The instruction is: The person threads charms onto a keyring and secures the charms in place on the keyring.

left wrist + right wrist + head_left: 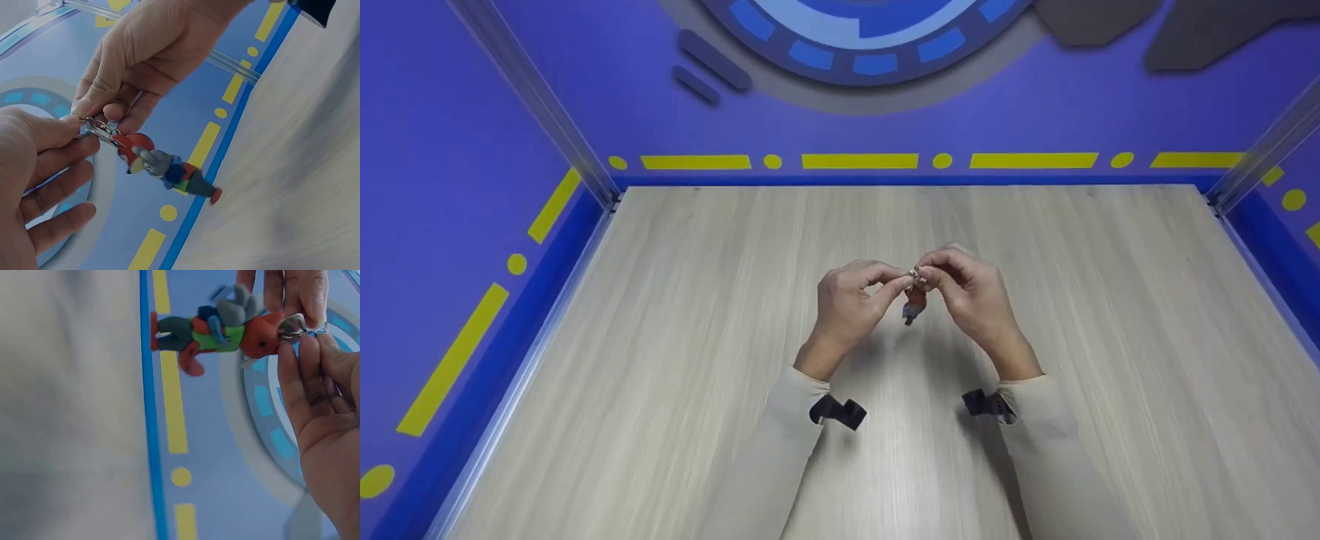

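A small fox figure keychain hangs between the two hands above the table. Its red head, green top, dark trousers and grey backpack show on the figure in the right wrist view. A metal clasp with rings joins the top of its head. My left hand pinches the ring end between thumb and index finger, its other fingers spread in the left wrist view. From the other side my right hand pinches the metal fittings close to the clasp. Fingertips of both hands nearly meet there and partly hide the metal.
Below the hands lies a light wood-grain table. A blue back wall with yellow marks stands behind it, and blue side panels border the left and right. Dark straps with wrist cameras sit at both sleeve cuffs.
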`<state>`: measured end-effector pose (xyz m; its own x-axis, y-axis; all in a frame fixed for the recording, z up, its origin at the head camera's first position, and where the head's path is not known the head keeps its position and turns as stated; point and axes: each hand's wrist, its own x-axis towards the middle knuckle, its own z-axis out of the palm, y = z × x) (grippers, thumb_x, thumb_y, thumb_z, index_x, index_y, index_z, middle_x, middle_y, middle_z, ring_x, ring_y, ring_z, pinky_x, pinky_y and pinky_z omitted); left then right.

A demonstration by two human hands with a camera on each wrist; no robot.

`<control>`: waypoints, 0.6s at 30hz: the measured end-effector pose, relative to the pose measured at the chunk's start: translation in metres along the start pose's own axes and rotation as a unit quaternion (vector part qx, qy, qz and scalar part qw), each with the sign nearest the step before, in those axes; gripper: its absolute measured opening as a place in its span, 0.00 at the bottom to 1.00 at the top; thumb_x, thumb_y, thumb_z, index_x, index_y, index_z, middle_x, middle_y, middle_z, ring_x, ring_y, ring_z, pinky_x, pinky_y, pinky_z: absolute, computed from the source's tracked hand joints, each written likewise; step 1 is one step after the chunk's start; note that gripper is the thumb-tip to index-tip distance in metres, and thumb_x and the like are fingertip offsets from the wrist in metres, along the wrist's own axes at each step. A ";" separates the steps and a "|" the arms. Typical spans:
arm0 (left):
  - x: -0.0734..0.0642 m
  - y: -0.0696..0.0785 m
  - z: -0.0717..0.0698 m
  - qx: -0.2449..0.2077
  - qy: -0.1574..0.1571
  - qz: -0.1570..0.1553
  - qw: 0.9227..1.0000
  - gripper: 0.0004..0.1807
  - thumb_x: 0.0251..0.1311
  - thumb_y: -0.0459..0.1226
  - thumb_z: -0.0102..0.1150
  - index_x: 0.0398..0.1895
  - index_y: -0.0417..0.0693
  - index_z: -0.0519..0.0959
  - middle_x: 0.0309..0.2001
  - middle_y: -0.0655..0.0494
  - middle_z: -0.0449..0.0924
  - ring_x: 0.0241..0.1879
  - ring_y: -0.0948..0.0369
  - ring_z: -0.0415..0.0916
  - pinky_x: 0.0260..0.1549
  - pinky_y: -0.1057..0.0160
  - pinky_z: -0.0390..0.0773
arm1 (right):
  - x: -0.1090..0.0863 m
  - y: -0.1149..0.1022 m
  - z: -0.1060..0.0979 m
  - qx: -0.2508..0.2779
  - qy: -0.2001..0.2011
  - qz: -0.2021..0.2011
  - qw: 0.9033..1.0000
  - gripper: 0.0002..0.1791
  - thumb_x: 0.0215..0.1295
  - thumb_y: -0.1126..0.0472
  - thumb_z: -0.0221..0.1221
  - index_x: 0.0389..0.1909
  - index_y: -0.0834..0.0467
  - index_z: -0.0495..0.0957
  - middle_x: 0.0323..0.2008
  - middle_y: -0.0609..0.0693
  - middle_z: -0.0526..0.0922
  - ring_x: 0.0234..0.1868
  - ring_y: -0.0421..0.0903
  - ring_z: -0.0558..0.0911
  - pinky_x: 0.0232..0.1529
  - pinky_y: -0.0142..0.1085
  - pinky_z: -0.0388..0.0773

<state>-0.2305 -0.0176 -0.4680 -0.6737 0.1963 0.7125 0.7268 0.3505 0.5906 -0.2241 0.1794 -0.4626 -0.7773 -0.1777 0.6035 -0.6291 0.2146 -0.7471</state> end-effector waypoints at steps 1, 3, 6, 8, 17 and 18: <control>0.000 0.000 0.000 0.016 -0.004 0.001 1.000 0.04 0.63 0.37 0.77 0.34 0.46 0.92 0.33 0.60 0.91 0.34 0.63 0.87 0.33 0.62 0.82 | 0.000 0.000 -0.001 -0.026 -0.004 -0.017 0.999 0.02 0.68 0.76 0.65 0.38 0.68 0.84 0.35 0.54 0.84 0.35 0.45 0.83 0.40 0.29 0.82; 0.000 0.002 -0.001 0.040 -0.010 0.005 0.999 0.03 0.62 0.37 0.77 0.34 0.47 0.92 0.32 0.60 0.91 0.32 0.63 0.86 0.30 0.61 0.80 | 0.001 -0.003 -0.001 -0.083 -0.009 -0.053 0.995 0.04 0.67 0.77 0.66 0.38 0.66 0.84 0.34 0.53 0.83 0.35 0.45 0.83 0.40 0.27 0.80; 0.001 0.004 -0.001 0.055 -0.018 0.009 0.998 0.03 0.62 0.36 0.77 0.33 0.47 0.92 0.31 0.60 0.90 0.31 0.63 0.86 0.29 0.61 0.80 | 0.003 -0.008 -0.002 -0.150 -0.017 -0.098 0.984 0.05 0.66 0.77 0.67 0.38 0.65 0.84 0.34 0.53 0.82 0.34 0.46 0.83 0.39 0.27 0.79; 0.002 0.005 -0.002 0.059 -0.020 0.009 0.998 0.03 0.61 0.36 0.78 0.32 0.48 0.92 0.30 0.60 0.90 0.30 0.63 0.86 0.29 0.61 0.80 | 0.004 -0.011 -0.002 -0.184 -0.019 -0.122 0.975 0.06 0.65 0.77 0.67 0.37 0.65 0.84 0.34 0.53 0.82 0.34 0.47 0.83 0.38 0.30 0.78; 0.001 0.004 -0.003 0.057 -0.016 0.021 0.998 0.02 0.62 0.35 0.77 0.32 0.47 0.92 0.30 0.59 0.90 0.29 0.63 0.85 0.25 0.61 0.78 | 0.004 -0.010 0.000 -0.173 -0.018 -0.125 0.977 0.07 0.65 0.79 0.67 0.37 0.64 0.85 0.34 0.51 0.84 0.34 0.46 0.84 0.39 0.29 0.79; 0.001 0.004 -0.004 0.049 -0.013 0.020 0.999 0.02 0.62 0.34 0.76 0.31 0.47 0.91 0.30 0.59 0.90 0.29 0.62 0.85 0.26 0.60 0.79 | 0.004 -0.009 0.000 -0.155 -0.016 -0.114 0.981 0.07 0.65 0.79 0.67 0.37 0.64 0.86 0.35 0.51 0.84 0.35 0.46 0.84 0.40 0.28 0.79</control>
<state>-0.2277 -0.0193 -0.4632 -0.6478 0.2346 0.7248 0.7380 0.4295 0.5205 -0.2214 0.1766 -0.4533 -0.6196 -0.2842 0.7317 -0.7607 0.4471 -0.4705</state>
